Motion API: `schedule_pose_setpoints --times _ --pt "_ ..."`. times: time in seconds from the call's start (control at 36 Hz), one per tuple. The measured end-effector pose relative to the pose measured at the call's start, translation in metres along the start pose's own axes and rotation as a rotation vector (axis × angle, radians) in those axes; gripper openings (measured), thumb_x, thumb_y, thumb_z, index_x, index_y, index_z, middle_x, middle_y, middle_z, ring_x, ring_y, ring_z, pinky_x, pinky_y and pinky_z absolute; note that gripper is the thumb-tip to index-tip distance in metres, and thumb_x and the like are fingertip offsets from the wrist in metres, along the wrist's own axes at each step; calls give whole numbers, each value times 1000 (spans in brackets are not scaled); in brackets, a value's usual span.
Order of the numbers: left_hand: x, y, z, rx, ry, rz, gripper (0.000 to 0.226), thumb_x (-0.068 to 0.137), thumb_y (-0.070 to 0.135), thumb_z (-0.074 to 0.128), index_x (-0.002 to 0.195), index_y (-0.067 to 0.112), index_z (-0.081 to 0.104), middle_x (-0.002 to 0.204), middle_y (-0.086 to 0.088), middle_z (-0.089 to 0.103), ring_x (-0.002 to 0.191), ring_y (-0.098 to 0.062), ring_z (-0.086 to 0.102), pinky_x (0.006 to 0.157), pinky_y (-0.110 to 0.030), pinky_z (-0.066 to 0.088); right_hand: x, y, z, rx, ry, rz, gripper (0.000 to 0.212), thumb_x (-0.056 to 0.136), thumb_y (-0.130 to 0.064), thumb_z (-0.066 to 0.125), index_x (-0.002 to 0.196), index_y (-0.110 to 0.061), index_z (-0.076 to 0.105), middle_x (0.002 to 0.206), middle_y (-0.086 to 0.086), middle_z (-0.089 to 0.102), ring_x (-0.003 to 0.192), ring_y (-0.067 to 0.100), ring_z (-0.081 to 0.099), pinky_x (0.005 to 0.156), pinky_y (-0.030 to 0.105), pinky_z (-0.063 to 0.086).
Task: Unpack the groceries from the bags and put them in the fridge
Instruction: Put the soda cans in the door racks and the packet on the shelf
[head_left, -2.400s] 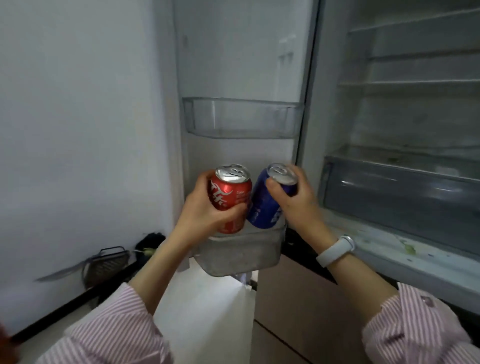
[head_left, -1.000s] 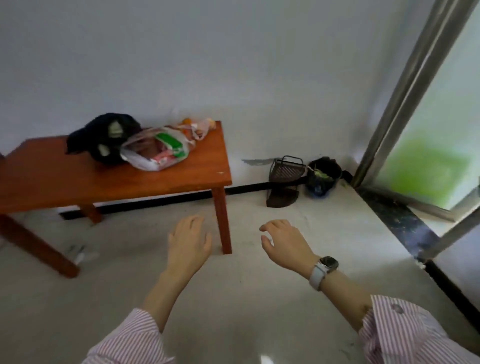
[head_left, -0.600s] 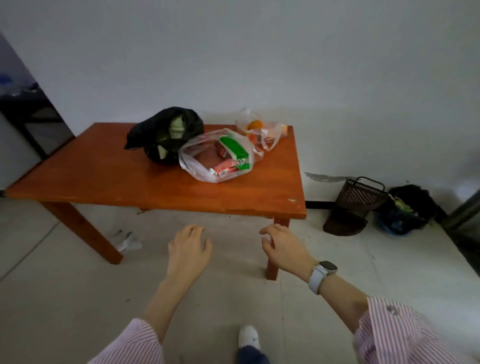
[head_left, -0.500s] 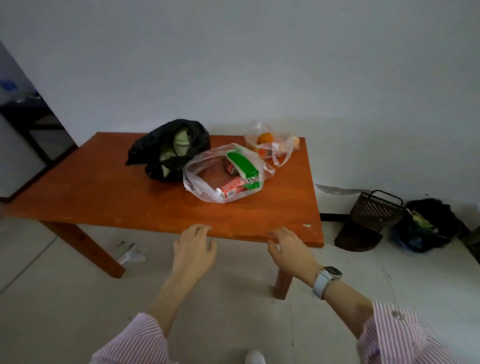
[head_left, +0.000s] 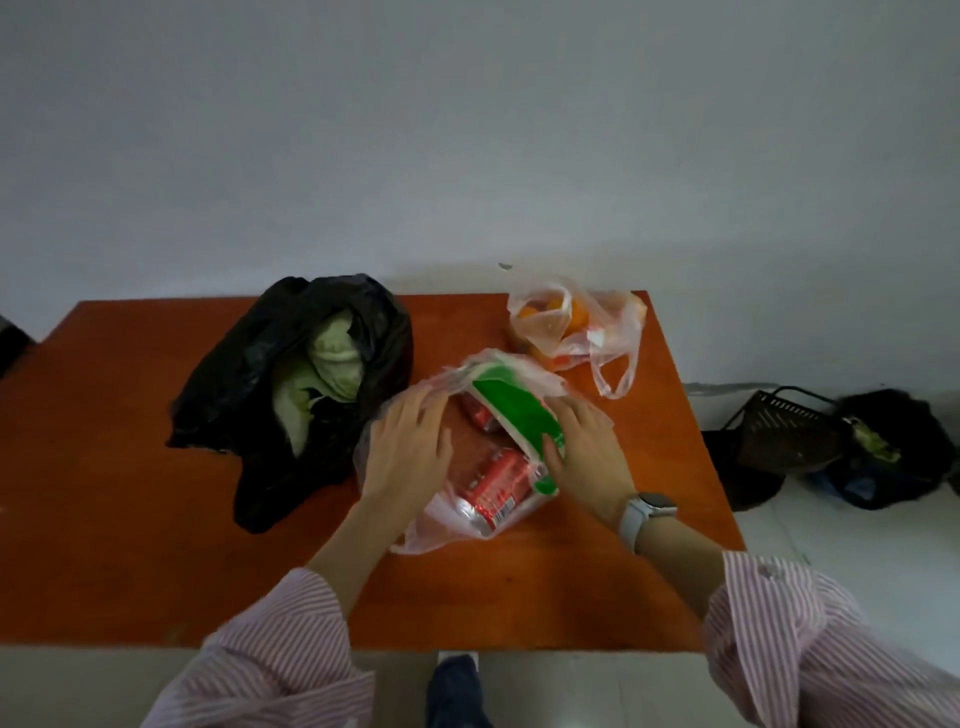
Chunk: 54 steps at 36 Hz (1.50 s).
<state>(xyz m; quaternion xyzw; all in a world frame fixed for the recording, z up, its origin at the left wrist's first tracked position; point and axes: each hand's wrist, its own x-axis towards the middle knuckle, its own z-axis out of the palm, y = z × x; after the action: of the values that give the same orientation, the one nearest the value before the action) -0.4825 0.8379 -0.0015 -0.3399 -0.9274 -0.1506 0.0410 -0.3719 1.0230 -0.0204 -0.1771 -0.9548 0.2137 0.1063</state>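
Head view. Three bags sit on the surface (head_left: 130, 519), all with goods inside: black bag (head_left: 249, 395) with leafy greens, clear bag (head_left: 467, 519) with red cans (head_left: 493, 483) and a green carton (head_left: 514, 415), small bag (head_left: 613, 332) of oranges at the far right. Fridge out of frame. Judged: plenty left to unpack.

Left hand (head_left: 410, 452) lies flat on the clear bag's left side, fingers straight, grasping nothing. Right hand (head_left: 587, 457) is at the carton's right edge, thumb against it; whether it is gripped, cannot tell. Cans lie between the hands.
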Motion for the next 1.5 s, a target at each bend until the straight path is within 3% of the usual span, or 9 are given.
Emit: schedule_pose_setpoints --times 0.36,0.56,0.75,0.83,0.97,1.08,1.17,1.36,1.5 --pt "155 -41 89 -130 -603 264 72 90 57 40 148 25 12 158 2 -2 144 -21 -8 116 -46 11 109 24 59 161 -370 446 80 86 -62 40 147 -28 1 157 7 2 143 31 8 114 50 20" --pt "179 -60 104 -523 -590 112 36 91 41 52 112 12 58 122 1 44 113 -15 47 98 -30 38 123 45 53 209 -398 443 59 91 -55 37 144 -35 20 129 10 48 116 29 49 98 41 39" --pt "149 -77 90 -458 -481 188 23 93 32 50 76 16 53 77 7 43 72 -17 51 69 -35 41 107 23 55 198 -342 323 31 94 -29 50 120 -13 53 120 2 47 101 19 53 72 13 27" --pt "138 -79 84 -446 -419 149 25 93 28 52 69 24 45 63 6 46 68 -17 53 62 -31 36 111 20 57 316 -341 343 6 93 -22 52 93 -16 51 96 5 52 85 19 51 69 24 32" --pt "158 -76 95 -485 -464 0 23 93 31 51 73 19 50 68 -2 59 70 -22 59 63 -36 42 133 26 65 342 -272 453 30 94 -20 49 68 -20 34 63 -6 40 63 21 42 62 33 29" --pt "190 -72 118 -433 -603 -129 26 90 33 56 70 17 58 82 -8 65 83 -26 60 68 -32 42 151 33 75 354 -327 560 8 93 -16 48 95 -8 49 87 10 59 86 33 54 68 30 33" --pt "202 -71 126 -312 -568 -201 23 86 38 62 78 17 67 94 -10 67 91 -29 60 75 -32 48 153 34 79 351 -335 613 29 90 -11 50 117 -2 45 114 20 57 103 36 54 75 29 36" --pt "167 -55 88 -272 -121 65 20 85 16 59 103 15 67 98 -8 53 94 -25 53 77 -37 48 85 15 57 129 -35 138 43 85 -39 51 123 -21 48 121 4 47 111 20 43 90 40 40" --pt "120 -66 79 -407 -335 260 43 90 38 38 115 14 64 111 -2 62 103 -19 57 90 -22 39 53 3 60 -128 -302 -105 79 75 -75 37 136 -24 40 126 3 52 117 23 47 93 44 40"
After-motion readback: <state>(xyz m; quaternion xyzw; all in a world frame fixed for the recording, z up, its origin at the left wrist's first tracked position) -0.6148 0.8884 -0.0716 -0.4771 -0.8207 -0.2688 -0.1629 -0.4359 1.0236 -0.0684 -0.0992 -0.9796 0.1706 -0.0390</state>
